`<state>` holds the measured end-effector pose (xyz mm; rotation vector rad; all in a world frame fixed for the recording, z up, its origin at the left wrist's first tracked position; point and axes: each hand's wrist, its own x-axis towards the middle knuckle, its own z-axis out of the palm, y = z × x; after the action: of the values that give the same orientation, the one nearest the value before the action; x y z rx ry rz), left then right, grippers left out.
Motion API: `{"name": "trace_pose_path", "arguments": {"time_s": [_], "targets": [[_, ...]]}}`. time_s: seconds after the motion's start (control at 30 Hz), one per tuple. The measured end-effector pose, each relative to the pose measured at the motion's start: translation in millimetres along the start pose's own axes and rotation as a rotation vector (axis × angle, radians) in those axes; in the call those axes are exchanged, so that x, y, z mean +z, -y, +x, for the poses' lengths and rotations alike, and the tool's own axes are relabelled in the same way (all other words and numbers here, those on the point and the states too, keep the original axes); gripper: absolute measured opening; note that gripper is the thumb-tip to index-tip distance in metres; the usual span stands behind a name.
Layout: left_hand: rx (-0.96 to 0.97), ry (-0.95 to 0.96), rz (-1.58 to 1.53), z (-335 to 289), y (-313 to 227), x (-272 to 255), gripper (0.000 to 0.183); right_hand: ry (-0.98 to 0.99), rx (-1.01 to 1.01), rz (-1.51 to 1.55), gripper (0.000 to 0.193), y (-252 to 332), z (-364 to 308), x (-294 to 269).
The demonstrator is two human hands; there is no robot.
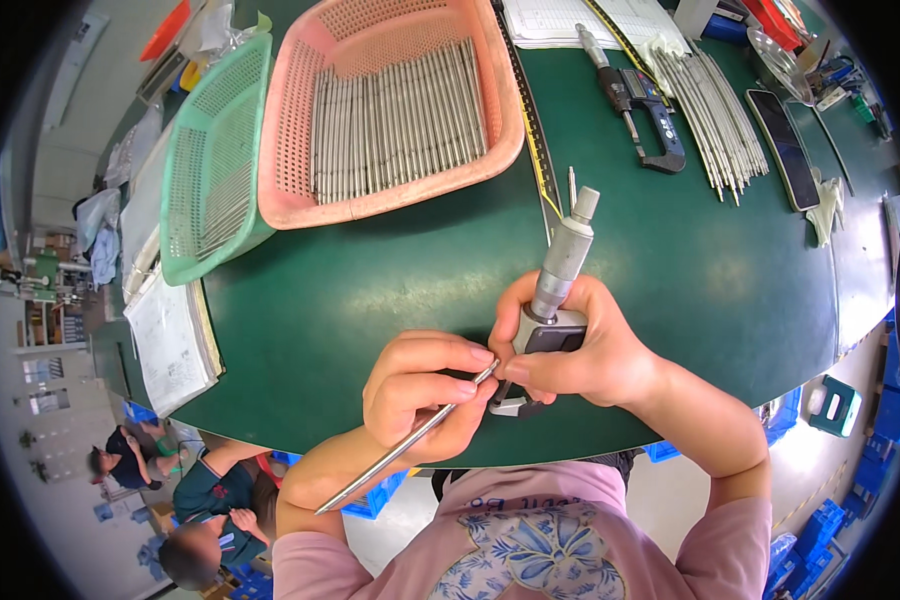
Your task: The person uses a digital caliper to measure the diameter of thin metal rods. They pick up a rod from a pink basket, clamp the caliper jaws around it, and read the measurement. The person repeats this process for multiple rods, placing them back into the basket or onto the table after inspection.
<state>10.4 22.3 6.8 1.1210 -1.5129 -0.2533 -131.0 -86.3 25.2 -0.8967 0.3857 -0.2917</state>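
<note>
My left hand pinches a thin steel rod, which slants from the fingertips down to the left. Wrapped round a digital micrometer is my right hand, its thimble pointing up and away from me. The rod's upper tip lies close to the micrometer's frame, by my right fingertips; whether it touches the measuring faces is hidden. A second micrometer rests on the green table farther off. In the pink basket lie many similar steel rods side by side.
Left of the pink basket stands a green basket with more rods. A paper booklet lies at the table's left edge. At the far right are a bundle of rods and a phone. Two people sit at lower left.
</note>
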Motion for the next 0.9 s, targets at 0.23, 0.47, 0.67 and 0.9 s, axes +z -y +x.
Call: {"name": "trace_pose_path", "arguments": {"time_s": [0.23,0.47,0.67,0.9], "targets": [[0.028,0.017,0.028,0.6,-0.3,2.4,0.037,-0.018,-0.043,-0.014,0.018,0.2,-1.0,0.2],[0.049,0.013,0.024,0.2,1.0,3.0,0.039,-0.004,-0.047,-0.001,0.019,-1.3,-1.4,-0.5],[0.045,0.016,0.031,-0.7,0.8,2.7,0.040,0.011,-0.059,0.026,0.020,-2.3,-1.3,-1.0],[0.063,0.068,0.059,-2.8,0.3,1.6,0.028,0.015,-0.091,0.006,0.020,-1.2,-2.2,-1.2]]}}
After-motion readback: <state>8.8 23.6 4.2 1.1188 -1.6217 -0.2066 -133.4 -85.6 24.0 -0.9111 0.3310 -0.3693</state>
